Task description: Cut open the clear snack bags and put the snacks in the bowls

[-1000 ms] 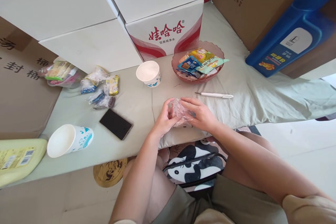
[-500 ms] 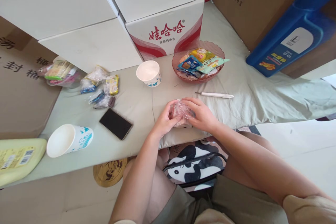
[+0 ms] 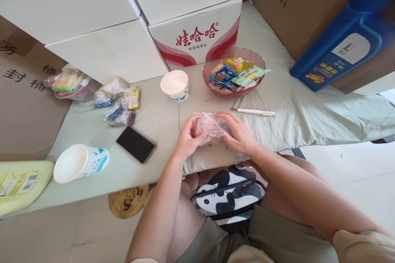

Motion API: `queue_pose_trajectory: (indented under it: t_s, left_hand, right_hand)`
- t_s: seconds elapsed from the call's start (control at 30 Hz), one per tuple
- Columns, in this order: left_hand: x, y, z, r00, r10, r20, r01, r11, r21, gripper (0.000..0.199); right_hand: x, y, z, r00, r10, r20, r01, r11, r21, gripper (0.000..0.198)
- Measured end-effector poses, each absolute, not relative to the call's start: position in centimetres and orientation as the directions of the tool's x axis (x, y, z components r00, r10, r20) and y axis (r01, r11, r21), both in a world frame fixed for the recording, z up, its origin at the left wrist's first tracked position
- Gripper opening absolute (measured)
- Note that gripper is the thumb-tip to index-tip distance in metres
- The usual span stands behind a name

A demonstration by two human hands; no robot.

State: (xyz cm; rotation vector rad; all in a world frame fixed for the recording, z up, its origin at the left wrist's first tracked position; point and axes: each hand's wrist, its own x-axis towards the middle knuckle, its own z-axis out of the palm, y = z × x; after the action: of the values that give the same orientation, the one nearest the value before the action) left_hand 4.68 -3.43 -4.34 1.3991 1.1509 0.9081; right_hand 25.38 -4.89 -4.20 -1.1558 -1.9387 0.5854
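Between my two hands, close to the table's front edge, is a pinkish bundle in clear plastic wrap (image 3: 208, 126); what lies inside the crinkled film I cannot make out. My left hand (image 3: 188, 137) grips its left side, thumb in front and fingers behind. From the right, my right hand (image 3: 237, 133) pinches the film between thumb and fingers. A white pen-like tool (image 3: 253, 111) with a thin dark tip lies just beyond my right hand. Behind the bundle stand a white paper cup (image 3: 175, 85) and a pink bowl (image 3: 207, 84) of packaged snacks.
On the left are several wrapped snack packs (image 3: 131, 98), a phone (image 3: 136, 144), a second paper cup (image 3: 82, 163) and a pale green bottle (image 3: 23, 185). A big blue bottle (image 3: 342, 45) stands at right. White boxes (image 3: 194, 35) line the back.
My left hand has shifted slightly left and the plastic film is spread a little wider between my hands. My right hand's fingers have moved slightly along the film.
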Motion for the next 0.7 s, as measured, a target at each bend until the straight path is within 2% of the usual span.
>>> queue_pose_trajectory:
  t_s: [0.2,0.33,0.4,0.53,0.7]
  left_hand:
    - [2.1,-2.5,-4.3,-0.110,0.993,0.044,0.368,0.000,0.930,0.057]
    - [0.5,-2.1,-4.1,-0.227,0.964,0.137,0.663,0.050,0.747,0.052]
    - [-0.2,-2.0,-3.9,-0.239,0.955,0.176,0.744,0.064,0.666,0.051]
    - [-2.7,-2.0,-3.2,-0.277,0.930,0.241,0.761,0.060,0.646,0.046]
    - [-8.7,0.3,-1.5,-0.409,0.862,0.299,0.814,0.196,0.547,0.039]
  right_hand:
    - [25.5,-5.2,-4.3,-0.291,0.901,0.322,0.529,0.432,-0.730,0.033]
    - [25.0,-5.2,-4.4,-0.318,0.898,0.306,0.529,0.435,-0.729,0.031]
    - [24.7,-5.0,-4.5,-0.338,0.891,0.304,0.526,0.447,-0.723,0.030]
    - [24.3,-4.8,-4.9,-0.351,0.886,0.303,0.532,0.455,-0.714,0.027]
    - [24.5,-4.7,-5.5,-0.351,0.876,0.330,0.515,0.475,-0.714,0.025]
